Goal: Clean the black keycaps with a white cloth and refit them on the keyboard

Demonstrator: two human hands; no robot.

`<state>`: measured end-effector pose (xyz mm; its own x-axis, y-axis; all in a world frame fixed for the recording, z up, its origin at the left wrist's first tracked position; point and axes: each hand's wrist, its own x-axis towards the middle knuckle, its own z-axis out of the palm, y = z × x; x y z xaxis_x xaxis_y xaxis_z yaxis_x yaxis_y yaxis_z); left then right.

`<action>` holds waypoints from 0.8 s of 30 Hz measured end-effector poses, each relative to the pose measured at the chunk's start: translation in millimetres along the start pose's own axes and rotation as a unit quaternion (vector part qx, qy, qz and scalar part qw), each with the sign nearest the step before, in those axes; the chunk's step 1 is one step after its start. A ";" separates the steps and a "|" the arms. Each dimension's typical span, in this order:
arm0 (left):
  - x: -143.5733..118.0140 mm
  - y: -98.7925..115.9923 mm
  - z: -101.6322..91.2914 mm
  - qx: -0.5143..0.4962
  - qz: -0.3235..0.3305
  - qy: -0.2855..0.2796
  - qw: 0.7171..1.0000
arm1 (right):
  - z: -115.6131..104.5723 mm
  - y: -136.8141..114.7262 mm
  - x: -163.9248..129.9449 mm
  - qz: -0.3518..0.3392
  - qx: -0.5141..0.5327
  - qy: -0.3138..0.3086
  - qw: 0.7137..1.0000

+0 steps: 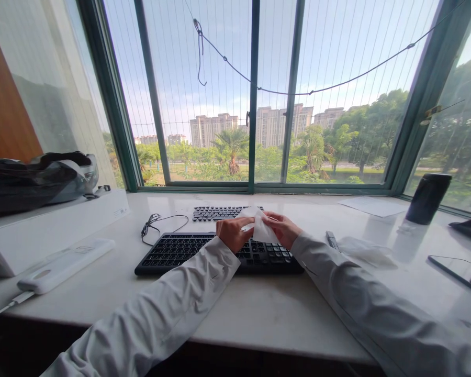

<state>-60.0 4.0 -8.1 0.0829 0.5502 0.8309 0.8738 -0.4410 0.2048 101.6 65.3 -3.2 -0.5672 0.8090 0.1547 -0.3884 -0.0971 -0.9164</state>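
Observation:
My left hand and my right hand both pinch a white tissue or wipe, held between them just above the right part of a black keyboard. The sheet looks folded and slightly crumpled. A second, smaller black keyboard lies right behind the hands, nearer the window. Both arms wear light grey sleeves.
White stone sill desk under a large window. At left: a white box, a white flat device with cable, a dark bag. A black cable lies near the keyboards. At right: a dark tumbler, paper, a crumpled wrapper, a phone.

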 end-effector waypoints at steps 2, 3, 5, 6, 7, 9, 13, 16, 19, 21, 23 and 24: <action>0.3 -1.2 0.8 0.011 -0.003 0.003 1.000 | 0.4 2.1 -0.1 -0.015 -0.016 -0.002 1.000; 0.4 -1.6 1.1 0.016 -0.005 0.003 1.000 | 0.0 3.0 0.0 -0.015 -0.024 -0.007 1.000; 0.8 -1.4 1.2 0.024 -0.008 0.003 1.000 | -1.6 4.2 0.3 -0.008 -0.038 -0.019 0.999; 1.0 -1.0 1.0 0.028 -0.010 0.003 1.000 | -2.7 4.5 0.4 -0.005 -0.044 -0.026 0.999; 1.2 -0.4 0.6 0.030 -0.011 0.003 0.999 | -3.9 4.5 0.5 -0.002 -0.050 -0.033 0.998; 1.5 0.7 -0.6 0.029 -0.009 -0.001 1.000 | -6.0 4.2 0.5 0.004 -0.060 -0.046 0.997; 1.4 0.2 -2.2 0.025 -0.003 -0.010 1.000 | -8.8 4.9 1.5 0.011 -0.078 -0.052 0.996; 1.7 -1.3 -1.9 0.023 -0.017 -0.009 1.000 | -11.0 8.5 4.6 -0.001 -0.103 -0.041 0.994; 2.7 -1.0 -1.6 0.028 -0.036 -0.012 0.999 | -13.7 12.1 8.2 -0.036 -0.165 -0.002 0.986; 3.4 0.2 -2.0 0.037 -0.045 -0.018 0.998 | -14.9 13.4 9.7 -0.054 -0.193 0.017 0.980; 3.9 1.6 -2.6 0.039 -0.052 -0.022 0.998 | -15.0 14.0 10.4 -0.058 -0.188 0.023 0.980; 4.0 2.2 -2.9 0.039 -0.053 -0.024 0.998 | -14.6 14.1 10.5 -0.056 -0.176 0.022 0.983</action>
<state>-59.2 3.2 -2.7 0.0089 0.6253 0.7803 0.9130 -0.3233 0.2487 100.7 80.9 -19.9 -0.5005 0.8280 0.2528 -0.1672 0.1941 -0.9666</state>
